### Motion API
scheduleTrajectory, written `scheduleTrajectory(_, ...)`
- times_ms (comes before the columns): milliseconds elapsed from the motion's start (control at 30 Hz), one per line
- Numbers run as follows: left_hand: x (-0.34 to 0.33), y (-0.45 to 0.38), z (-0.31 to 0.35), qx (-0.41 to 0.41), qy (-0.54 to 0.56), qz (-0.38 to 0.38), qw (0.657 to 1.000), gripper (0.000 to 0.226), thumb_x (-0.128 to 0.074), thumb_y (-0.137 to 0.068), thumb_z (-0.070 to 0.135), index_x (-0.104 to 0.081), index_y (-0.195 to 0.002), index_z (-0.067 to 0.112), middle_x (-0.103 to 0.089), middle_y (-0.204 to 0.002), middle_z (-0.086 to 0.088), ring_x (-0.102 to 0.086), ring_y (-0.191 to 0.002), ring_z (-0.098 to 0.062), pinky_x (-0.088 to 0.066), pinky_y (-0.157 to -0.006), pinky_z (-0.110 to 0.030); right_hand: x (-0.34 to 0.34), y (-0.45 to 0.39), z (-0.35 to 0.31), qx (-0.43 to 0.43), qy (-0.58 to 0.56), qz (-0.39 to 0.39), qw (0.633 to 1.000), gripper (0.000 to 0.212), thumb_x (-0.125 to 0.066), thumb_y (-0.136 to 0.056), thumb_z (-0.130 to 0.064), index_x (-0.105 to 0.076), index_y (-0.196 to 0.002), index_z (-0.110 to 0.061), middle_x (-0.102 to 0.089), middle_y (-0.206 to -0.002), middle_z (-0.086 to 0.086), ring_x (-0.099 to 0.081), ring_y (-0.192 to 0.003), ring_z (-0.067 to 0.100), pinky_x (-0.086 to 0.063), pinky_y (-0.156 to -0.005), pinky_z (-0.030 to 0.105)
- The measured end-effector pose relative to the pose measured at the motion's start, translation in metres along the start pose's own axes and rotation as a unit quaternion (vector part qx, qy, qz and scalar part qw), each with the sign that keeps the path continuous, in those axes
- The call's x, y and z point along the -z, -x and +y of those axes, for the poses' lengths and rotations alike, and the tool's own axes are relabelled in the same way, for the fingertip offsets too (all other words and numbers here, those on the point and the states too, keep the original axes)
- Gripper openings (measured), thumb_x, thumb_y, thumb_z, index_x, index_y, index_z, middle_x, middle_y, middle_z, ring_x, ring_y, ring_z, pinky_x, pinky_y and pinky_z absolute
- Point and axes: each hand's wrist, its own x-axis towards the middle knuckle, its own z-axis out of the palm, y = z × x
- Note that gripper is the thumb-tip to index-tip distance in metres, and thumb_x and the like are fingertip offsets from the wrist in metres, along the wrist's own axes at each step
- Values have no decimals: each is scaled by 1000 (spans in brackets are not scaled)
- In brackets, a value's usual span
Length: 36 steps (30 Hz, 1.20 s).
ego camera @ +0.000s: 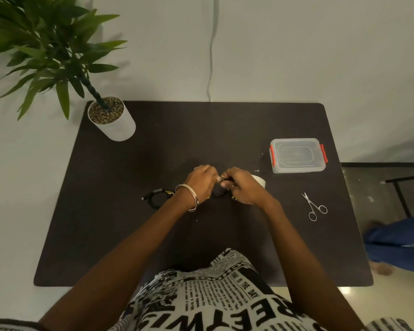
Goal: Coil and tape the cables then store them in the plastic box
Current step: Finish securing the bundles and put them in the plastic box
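— At the middle of the black table (129,235), what is being worked on?
— A black cable (219,193), looped between both hands. The left hand (200,185) and the right hand (242,187) meet above it, fingers curled, each pinching the cable near one small pale spot where the fingertips come together. Whether that spot is tape I cannot tell.
— Any other cable?
— Yes, a second black cable coil (156,197) lies flat just left of the left wrist, which wears silver bangles (191,197).
— And the tape?
— A white tape roll (259,180) sits just behind the right hand, partly hidden by it.
— Where is the box?
— The clear plastic box (298,155), lid on and with orange clips, stands toward the table's right edge, beyond the tape. Small scissors (314,207) lie nearer the front, also by the right edge.
— Anything else?
— A potted plant (111,118) in a white pot occupies the far left corner.
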Motion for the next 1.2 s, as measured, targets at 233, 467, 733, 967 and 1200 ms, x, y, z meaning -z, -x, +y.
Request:
scheduleTrajectory(233,1,-2,-1,6,80,37,996,19,-49,-92,10,-66,-96,1,-65,-96,-16,-58,-93,-33,-42,-80,-35,9,-1,4,-5,-35,-40,999,30,-54,-94,-11,-49,-74,-32,-51,-76,-10,-48,-69,3,-38,-67,24)
scheduleTrajectory(467,8,-1,-7,131,190,-17,973,21,-49,-95,17,-67,-91,8,-68,-81,-10,-60,-73,-22,-45,-64,-28,7,4,7,39,-82,75,993,47,-79,-74,-16,-61,-118,-10,-61,-101,3,-57,-91,10,-41,-78,7)
scheduleTrajectory(733,12,-6,-2,162,237,-51,957,32,-51,-94,21,-66,-69,8,-68,-73,-9,-54,-64,-16,-38,-59,-27,-9,0,4,155,55,174,971,25,-71,-76,0,-73,-99,-10,-73,-88,4,-60,-79,14,-44,-73,20)
scheduleTrajectory(967,4,5,-6,144,275,6,950,15,-61,-89,17,-74,-82,12,-68,-68,2,-60,-68,-4,-43,-62,-12,-9,4,-2,32,-112,164,980,12,-69,-83,-3,-76,-90,-10,-72,-82,-3,-63,-70,-6,-44,-58,2)
scheduleTrajectory(1200,6,17,-16,125,280,38,951,15,-73,-78,14,-75,-93,11,-73,-81,-2,-65,-75,-5,-45,-70,-4,-18,-5,-13,-101,-260,152,948,21,-72,-73,1,-74,-64,-18,-68,-57,-1,-62,-56,10,-52,-62,27)
